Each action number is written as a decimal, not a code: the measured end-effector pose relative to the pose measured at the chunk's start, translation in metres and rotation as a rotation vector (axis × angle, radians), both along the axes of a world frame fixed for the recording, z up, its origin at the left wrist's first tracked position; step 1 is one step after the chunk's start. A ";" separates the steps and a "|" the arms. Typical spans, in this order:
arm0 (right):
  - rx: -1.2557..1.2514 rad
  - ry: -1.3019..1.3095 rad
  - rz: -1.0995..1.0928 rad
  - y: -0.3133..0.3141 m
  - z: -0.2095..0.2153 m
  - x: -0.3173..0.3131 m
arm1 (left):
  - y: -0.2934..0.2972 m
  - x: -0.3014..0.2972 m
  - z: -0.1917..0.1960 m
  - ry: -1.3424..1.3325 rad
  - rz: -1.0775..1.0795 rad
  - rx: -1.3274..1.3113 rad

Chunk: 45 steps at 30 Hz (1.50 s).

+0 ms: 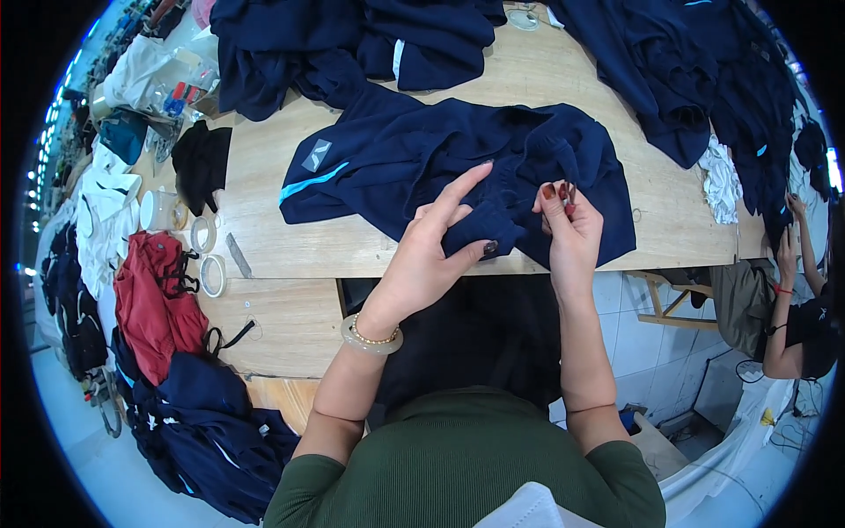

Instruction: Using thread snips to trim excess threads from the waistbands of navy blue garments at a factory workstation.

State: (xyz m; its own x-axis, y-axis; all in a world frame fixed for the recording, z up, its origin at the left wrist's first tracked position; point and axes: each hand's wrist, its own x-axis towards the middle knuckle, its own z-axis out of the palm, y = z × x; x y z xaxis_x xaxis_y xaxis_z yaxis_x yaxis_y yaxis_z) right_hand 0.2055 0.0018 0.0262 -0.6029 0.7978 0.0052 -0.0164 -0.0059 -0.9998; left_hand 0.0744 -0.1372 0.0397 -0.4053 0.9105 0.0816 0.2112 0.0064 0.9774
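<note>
A dark navy garment (pixel 378 176) with a light-blue stripe and a grey patch lies spread across the wooden table before me, its gathered part near the front edge. My left hand (pixel 431 242) rests on that bunched cloth, with index finger and thumb stretched wide apart; the thumb lies on the fabric and the other fingers are partly curled. Just to the right, over the same garment, my right hand (pixel 570 224) is closed with its fingertips pinched together. Whatever may be between them is too small to make out.
More navy garments (pixel 290 44) are heaped at the table's (pixel 264 238) far side and far right. Tape rolls (pixel 212 275), a grey strip (pixel 238 255), a black cloth (pixel 201 163) and a red bag (pixel 158 299) are at left. Another person's hands (pixel 788 238) appear at far right.
</note>
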 end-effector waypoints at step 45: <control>0.045 -0.027 0.079 -0.008 0.006 -0.010 | -0.005 -0.010 -0.012 -0.258 0.056 0.031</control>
